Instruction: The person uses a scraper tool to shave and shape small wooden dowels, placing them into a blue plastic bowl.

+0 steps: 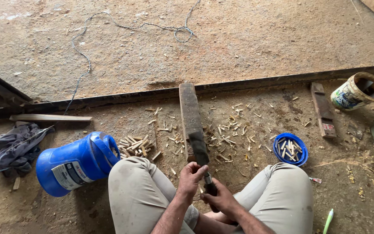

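Right hand (219, 200) clenched around knife (201, 151)

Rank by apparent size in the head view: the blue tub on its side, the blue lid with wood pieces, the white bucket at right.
1. Blue tub, clearly largest.
2. White bucket.
3. Blue lid.
The bucket lies farther from the camera, so its margin over the lid is unsure.
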